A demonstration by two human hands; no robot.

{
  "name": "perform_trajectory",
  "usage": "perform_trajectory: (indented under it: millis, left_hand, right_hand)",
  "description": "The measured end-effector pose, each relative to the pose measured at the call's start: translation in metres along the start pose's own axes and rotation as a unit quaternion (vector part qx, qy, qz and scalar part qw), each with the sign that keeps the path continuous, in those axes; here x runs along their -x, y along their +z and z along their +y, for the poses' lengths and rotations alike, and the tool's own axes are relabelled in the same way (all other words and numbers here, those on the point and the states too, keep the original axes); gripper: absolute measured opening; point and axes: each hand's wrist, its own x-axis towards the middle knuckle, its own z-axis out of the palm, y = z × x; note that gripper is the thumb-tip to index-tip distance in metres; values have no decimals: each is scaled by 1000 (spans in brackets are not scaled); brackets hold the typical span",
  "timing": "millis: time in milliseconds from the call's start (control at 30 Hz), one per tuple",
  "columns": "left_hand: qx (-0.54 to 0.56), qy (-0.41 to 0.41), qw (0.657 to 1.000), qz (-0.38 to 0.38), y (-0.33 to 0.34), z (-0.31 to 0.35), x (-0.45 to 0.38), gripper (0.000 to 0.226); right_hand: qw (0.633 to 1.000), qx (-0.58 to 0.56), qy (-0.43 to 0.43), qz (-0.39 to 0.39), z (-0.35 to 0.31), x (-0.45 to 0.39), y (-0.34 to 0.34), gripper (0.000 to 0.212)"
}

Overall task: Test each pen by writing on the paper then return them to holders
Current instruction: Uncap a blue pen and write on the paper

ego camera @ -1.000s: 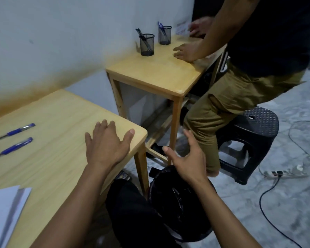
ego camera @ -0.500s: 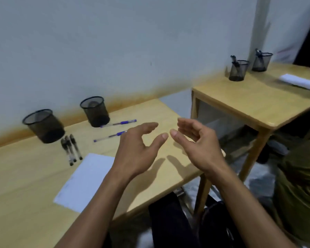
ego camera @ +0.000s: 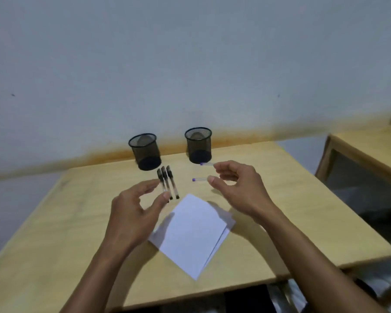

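Pens (ego camera: 167,182) lie lengthwise just beyond the left hand (ego camera: 134,208), fingers (ego camera: 166,195) spread, empty, nearest them.

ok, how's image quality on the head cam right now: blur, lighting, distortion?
Head view: soft all over, likely motion blur; the three black pens smear together and the blue pens are faint. Lighting is dim and even, no glare, with soft shadows under the left hand and right hand falling on the paper. Wide-angle bend shows in the table edges.
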Motion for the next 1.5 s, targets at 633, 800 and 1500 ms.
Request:
perform_trajectory:
  millis: [633,800,1500]
  left_hand:
    - [-232,-32,970,-66,19,-95,-28,57]
    - [-182,-48,981,-55,14,-89,-26,54]
    - [26,62,995,-72,-5,-11,-28,7]
  right_hand:
    - [907,417,-45,-35,41,-81,49,25]
    - [967,231,-99,36,25,-69,51,15]
    - [963,-245,-29,-110,-21,-18,76,9]
